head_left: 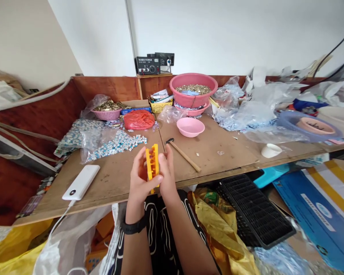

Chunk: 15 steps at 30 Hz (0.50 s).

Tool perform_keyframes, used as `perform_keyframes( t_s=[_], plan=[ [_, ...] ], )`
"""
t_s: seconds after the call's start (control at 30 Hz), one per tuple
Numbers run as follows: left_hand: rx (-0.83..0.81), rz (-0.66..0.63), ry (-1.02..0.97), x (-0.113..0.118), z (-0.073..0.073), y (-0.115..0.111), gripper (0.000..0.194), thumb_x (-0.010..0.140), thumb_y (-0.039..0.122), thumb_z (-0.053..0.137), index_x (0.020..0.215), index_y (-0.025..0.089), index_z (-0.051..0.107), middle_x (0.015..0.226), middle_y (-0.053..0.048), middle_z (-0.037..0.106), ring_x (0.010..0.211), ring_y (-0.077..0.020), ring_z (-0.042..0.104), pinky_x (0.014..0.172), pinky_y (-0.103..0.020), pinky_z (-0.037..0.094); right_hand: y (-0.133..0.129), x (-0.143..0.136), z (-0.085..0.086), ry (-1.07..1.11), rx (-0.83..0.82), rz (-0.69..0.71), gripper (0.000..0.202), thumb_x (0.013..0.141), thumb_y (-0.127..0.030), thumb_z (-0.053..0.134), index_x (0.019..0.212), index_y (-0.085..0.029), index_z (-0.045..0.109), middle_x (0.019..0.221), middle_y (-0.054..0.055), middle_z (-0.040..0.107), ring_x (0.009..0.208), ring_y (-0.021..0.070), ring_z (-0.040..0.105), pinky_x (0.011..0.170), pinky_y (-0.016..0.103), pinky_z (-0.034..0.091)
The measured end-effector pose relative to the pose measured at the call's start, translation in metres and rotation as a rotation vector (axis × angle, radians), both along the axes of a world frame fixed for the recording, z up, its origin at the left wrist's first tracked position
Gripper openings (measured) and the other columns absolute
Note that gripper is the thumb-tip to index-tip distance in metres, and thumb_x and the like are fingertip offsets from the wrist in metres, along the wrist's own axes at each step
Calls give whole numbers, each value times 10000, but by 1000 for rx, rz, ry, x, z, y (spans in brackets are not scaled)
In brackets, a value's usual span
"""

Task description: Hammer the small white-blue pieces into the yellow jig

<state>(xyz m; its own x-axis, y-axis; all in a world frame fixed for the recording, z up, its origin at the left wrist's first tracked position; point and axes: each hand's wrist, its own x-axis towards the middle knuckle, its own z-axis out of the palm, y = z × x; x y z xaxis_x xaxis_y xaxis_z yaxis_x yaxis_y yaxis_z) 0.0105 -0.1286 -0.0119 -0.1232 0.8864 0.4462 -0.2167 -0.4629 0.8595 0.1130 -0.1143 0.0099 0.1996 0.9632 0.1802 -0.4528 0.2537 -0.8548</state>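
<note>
Between my two hands, above the front edge of the table, stands a yellow-orange plastic piece (153,163) on its edge. It looks like two flat plates with a row of short crosspieces between them. My left hand (139,173) is closed on its left side, the thumb lying across its lower front. My right hand (166,172) grips the right side, fingers upright against the plate. Just beyond lies a small hammer (186,156) with a wooden handle and dark head. The far faces of the plastic piece are hidden.
On the left are many small blue-and-white pieces (119,144) and a white power bank (81,182) with a cable. Further back stand a pink bowl (190,128), a pink basin (177,86) of metal bits and a red bag (139,119). A black crate (255,210) sits below right.
</note>
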Motion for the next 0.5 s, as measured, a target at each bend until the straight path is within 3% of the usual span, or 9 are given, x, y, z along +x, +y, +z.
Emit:
perform_keyframes(
  t_s=[0.07,0.13,0.3,0.5],
  plan=[
    [72,-50,102,0,3,-2,1175,700,486,1139,1735,322,608,1737,-187,631,1593,-432,637,1268,-530,608,3,14,0,27,-13,276,676,967,-654,836,1493,-245,723,1429,143,801,1277,340,799,1059,493,700],
    [119,-82,118,0,6,-5,1212,694,601,1127,1748,310,604,1709,-199,659,1567,-445,661,1247,-541,626,5,28,1,13,44,415,670,949,-615,850,1506,-264,724,1445,129,807,1349,362,783,1137,529,679],
    [189,101,127,0,10,-7,1309,697,813,1038,1805,329,536,1770,-198,600,1612,-464,614,1292,-568,593,-4,48,7,-162,328,299,981,859,-686,892,1725,-359,567,1697,113,664,1543,408,660,1263,630,603],
    [173,84,287,-1,9,-5,1468,616,926,975,1846,307,466,1830,-213,521,1668,-501,536,1363,-631,513,-10,51,10,-332,418,283,1076,853,-630,910,1811,-383,487,1801,94,565,1653,427,572,1295,625,604]
  ],
)
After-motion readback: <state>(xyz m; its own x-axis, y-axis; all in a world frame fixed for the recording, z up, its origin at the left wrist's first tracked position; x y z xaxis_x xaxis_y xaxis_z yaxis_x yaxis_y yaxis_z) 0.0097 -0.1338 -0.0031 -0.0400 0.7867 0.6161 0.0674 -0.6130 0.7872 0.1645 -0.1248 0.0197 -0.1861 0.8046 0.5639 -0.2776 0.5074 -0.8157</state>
